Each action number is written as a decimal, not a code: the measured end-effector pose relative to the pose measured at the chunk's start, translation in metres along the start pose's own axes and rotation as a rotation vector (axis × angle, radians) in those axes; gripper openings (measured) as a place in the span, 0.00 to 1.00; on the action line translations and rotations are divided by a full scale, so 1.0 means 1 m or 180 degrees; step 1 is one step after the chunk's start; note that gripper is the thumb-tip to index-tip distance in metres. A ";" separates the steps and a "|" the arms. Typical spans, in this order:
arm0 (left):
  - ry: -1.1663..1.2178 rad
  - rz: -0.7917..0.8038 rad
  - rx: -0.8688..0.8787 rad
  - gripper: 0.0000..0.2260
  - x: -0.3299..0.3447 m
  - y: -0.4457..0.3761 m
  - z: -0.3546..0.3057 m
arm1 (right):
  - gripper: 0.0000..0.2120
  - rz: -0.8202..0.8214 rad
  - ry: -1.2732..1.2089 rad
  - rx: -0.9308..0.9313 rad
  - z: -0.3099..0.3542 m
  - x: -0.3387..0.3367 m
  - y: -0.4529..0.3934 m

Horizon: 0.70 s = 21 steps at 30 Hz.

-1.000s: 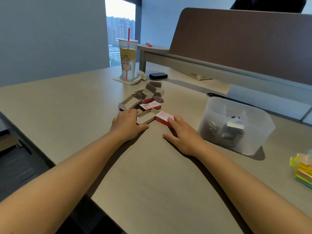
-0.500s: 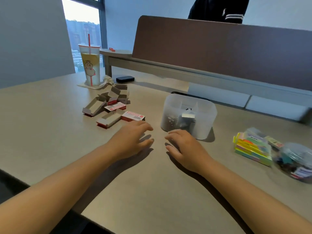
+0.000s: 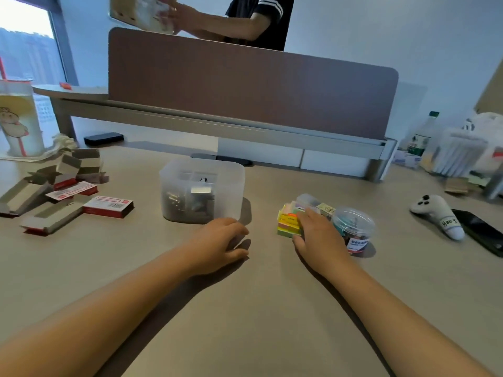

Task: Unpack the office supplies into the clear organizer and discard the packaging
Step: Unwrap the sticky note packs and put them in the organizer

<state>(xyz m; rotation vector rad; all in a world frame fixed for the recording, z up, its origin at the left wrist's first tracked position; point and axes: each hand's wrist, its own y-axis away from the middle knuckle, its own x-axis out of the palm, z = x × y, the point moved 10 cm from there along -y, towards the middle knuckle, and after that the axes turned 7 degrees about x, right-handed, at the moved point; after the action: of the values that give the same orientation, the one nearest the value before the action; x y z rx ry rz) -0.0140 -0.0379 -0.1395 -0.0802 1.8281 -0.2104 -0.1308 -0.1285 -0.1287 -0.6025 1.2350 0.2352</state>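
Note:
The clear organizer [image 3: 231, 191] stands mid-table with metal clips and staples inside. My left hand [image 3: 217, 243] rests just in front of it, fingers loosely curled and holding nothing. To the right, my right hand [image 3: 318, 238] lies over a pack of coloured sticky notes [image 3: 288, 221], fingers across its top and thumb against its near edge. A round clear tub of clips [image 3: 353, 227] stands right beside that hand. At the left lie several opened, empty staple boxes [image 3: 49, 210] and one red-and-white box sleeve [image 3: 109, 206].
A drink cup with a straw [image 3: 19, 123] stands far left, a small black case [image 3: 103, 138] behind the boxes. At the right lie a white controller [image 3: 435, 216] and a black phone [image 3: 481, 229]. A brown partition [image 3: 245, 85] bounds the desk; a person [image 3: 245, 20] stands behind it.
My view has swung right. My right hand has moved from the staple boxes across to the sticky notes pack and settled on it. My left hand has followed, to the front of the organizer.

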 end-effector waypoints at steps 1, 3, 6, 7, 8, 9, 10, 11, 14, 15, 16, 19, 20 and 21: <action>-0.0002 0.0000 -0.0007 0.19 0.001 -0.001 0.000 | 0.20 -0.0002 0.0055 0.0022 -0.003 0.001 -0.001; -0.0004 0.0002 -0.0032 0.20 0.002 -0.001 0.004 | 0.17 -0.0130 0.0141 -0.0057 -0.003 -0.001 -0.001; 0.0104 -0.0109 -0.0060 0.20 0.000 0.000 0.010 | 0.12 -0.0498 0.0107 -0.0406 0.009 -0.010 0.003; 0.0213 -0.0188 -0.0081 0.20 -0.002 0.000 0.012 | 0.10 -0.0616 0.0000 -0.0581 0.015 -0.014 0.006; 0.0350 -0.0283 -0.0110 0.19 -0.004 0.001 0.014 | 0.10 -0.0749 -0.0189 -0.0721 0.020 -0.020 0.010; 0.0500 -0.0387 -0.0137 0.20 -0.007 0.002 0.015 | 0.11 -0.0899 -0.0435 -0.0835 0.024 -0.028 0.014; 0.0652 -0.0495 -0.0166 0.21 -0.010 0.003 0.017 | 0.13 -0.1010 -0.0740 -0.0911 0.028 -0.037 0.019; 0.0811 -0.0620 -0.0192 0.22 -0.013 0.005 0.017 | 0.13 -0.1045 -0.1127 -0.0924 0.030 -0.045 0.022; 0.1444 -0.1002 -0.0306 0.26 -0.023 0.007 0.019 | 0.05 -0.0891 -0.2477 -0.0570 0.025 -0.059 0.019; 0.1688 -0.1092 -0.0313 0.25 -0.026 0.007 0.019 | 0.05 -0.0707 -0.2804 -0.0475 0.028 -0.059 0.017; 0.1931 -0.1138 -0.0280 0.22 -0.027 0.006 0.018 | 0.07 -0.0505 -0.3070 -0.0412 0.032 -0.055 0.016; 0.2778 -0.1155 -0.0114 0.10 -0.029 0.005 0.010 | 0.09 -0.0023 -0.3615 -0.0242 0.040 -0.042 0.015; 0.3055 -0.1189 -0.0099 0.10 -0.028 0.005 0.010 | 0.08 0.0091 -0.3705 -0.0176 0.042 -0.038 0.015; 0.3265 -0.1232 -0.0133 0.10 -0.028 0.006 0.011 | 0.08 0.0220 -0.3774 -0.0114 0.043 -0.033 0.015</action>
<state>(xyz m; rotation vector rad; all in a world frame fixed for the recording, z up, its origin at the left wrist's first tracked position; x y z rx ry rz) 0.0042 -0.0281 -0.1165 -0.4185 2.8294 -0.5575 -0.1138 -0.0876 -0.0939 -0.3338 0.1022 0.5690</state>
